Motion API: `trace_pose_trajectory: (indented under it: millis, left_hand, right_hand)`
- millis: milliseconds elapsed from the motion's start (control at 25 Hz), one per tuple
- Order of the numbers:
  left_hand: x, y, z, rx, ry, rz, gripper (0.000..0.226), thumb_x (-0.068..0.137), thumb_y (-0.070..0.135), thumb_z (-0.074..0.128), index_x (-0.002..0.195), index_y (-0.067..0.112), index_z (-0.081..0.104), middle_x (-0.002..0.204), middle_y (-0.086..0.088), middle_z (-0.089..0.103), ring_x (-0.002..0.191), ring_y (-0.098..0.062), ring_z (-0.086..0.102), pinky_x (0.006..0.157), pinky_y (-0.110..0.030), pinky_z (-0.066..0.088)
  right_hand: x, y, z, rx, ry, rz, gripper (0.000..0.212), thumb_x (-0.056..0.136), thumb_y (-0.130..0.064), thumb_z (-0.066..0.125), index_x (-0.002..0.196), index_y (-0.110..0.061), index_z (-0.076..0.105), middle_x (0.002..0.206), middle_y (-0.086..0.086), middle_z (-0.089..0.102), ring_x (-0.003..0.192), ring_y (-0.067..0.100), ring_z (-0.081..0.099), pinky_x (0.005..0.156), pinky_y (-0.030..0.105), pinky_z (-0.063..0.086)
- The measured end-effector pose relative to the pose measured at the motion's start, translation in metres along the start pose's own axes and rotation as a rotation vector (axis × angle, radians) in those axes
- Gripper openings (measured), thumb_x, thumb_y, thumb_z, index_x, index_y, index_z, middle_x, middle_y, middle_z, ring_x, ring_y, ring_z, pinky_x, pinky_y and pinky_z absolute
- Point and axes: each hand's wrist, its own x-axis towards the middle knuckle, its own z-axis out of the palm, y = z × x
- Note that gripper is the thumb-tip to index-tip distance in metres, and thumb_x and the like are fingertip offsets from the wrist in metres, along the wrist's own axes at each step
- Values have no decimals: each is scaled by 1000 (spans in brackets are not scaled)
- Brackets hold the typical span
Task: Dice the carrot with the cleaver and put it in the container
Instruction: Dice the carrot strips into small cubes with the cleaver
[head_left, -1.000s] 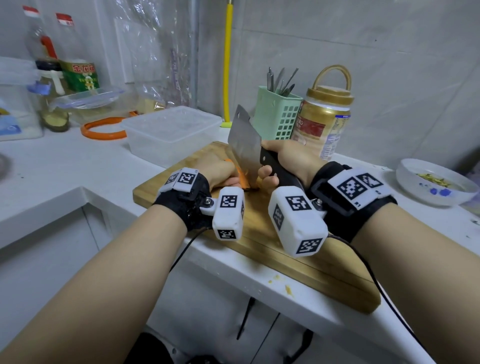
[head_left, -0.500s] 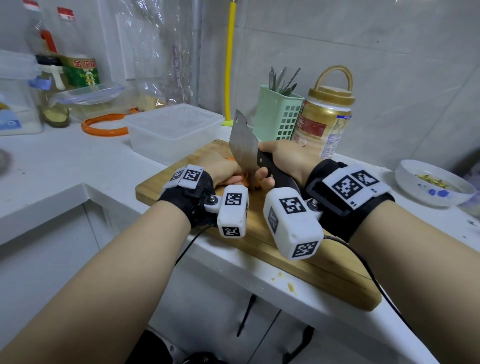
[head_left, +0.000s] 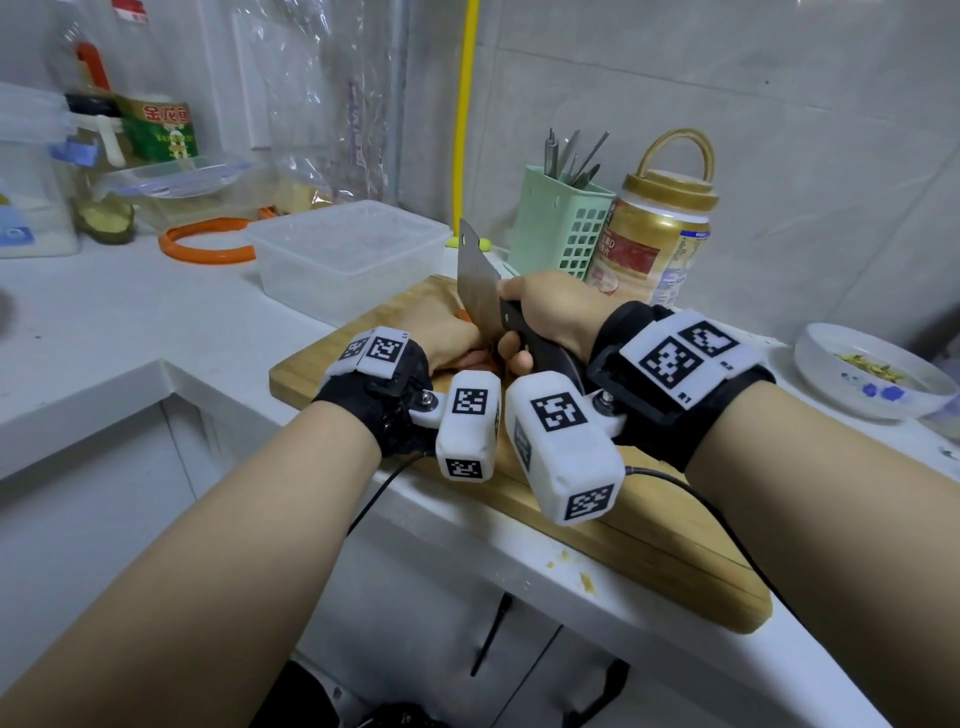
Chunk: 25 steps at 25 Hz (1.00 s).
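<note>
I see a grey-tiled kitchen corner, a yellow pipe (head_left: 470, 104) running down the wall to a white tabletop (head_left: 119, 332). On the tabletop lies a wooden cutting board (head_left: 649, 540), with a clear plastic container (head_left: 348, 254) just behind its far corner. Further right stand a green utensil basket (head_left: 563, 223), a gold-lidded jar (head_left: 660, 239) and a shallow white dish (head_left: 872, 369). My right hand (head_left: 550, 312) grips the cleaver (head_left: 475, 280), blade upright on the board. My left hand (head_left: 441, 338) presses the carrot (head_left: 464, 315), mostly hidden beside the blade.
</note>
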Motion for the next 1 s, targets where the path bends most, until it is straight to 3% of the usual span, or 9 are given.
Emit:
trace_pose_trajectory:
  millis: [120,200,320,480,600,640,760,880,1000]
  left_hand:
    - [10,-6,0,68,-44,1,36,55,22,63,84,0,65,75,-20,64,70,-26,61,69,-40,46]
    - [16,-10,-1,135,-26,2,42,57,23,59,89,-3,65,76,-23,66,68,-25,61,69,-40,45]
    - [6,-6,-2,115,-49,-21,30,67,8,53,91,-4,68,74,-20,62,55,-23,57,56,-28,46]
    - [-2,-1,-1,138,-42,35,10,63,11,57,69,5,63,62,-13,63,57,-26,59,57,-32,47]
    - [-8,3,-3,164,-25,89,14,65,12,60,74,2,63,65,-14,64,58,-24,60,54,-30,49]
    - [-9,3,-3,169,-20,67,6,71,6,59,74,2,63,63,-14,61,52,-21,58,50,-26,47]
    - [-8,4,-4,200,-29,42,17,80,-4,57,66,5,58,53,-8,54,39,-12,48,37,-17,37]
    - [-10,6,-5,188,-38,38,23,80,-8,54,60,4,53,46,-5,51,34,-10,45,35,-15,34]
    - [-7,5,-5,152,-49,1,12,79,-5,55,71,1,60,58,-10,58,38,-11,49,36,-16,37]
  right_hand:
    - [0,0,2,-26,19,-7,27,101,-17,33,77,-5,39,59,11,43,25,16,37,33,14,33]
    - [3,0,1,-11,18,-9,27,101,-15,33,77,-5,39,59,11,42,25,15,37,34,14,33]
    - [8,2,-1,-13,30,-12,29,101,-17,33,75,-6,37,56,11,43,32,18,36,38,19,31]
    - [21,3,10,-55,74,-93,27,98,-15,40,74,-3,43,54,12,45,38,21,39,37,20,34]
    - [29,2,11,-111,63,-128,29,98,-15,42,71,-6,45,56,11,47,34,20,43,36,22,35]
    - [31,2,8,-110,60,-130,31,99,-16,42,69,-8,44,59,9,46,34,18,44,37,24,35]
    - [32,1,-1,-97,64,-154,34,99,-14,41,65,-11,42,63,6,44,35,15,45,39,27,36]
    - [32,2,-2,-136,53,-166,31,100,-17,42,69,-16,43,69,-2,45,36,0,48,35,11,37]
    - [31,3,-3,-16,42,-90,30,101,-17,40,71,-12,39,63,5,41,28,9,40,29,16,31]
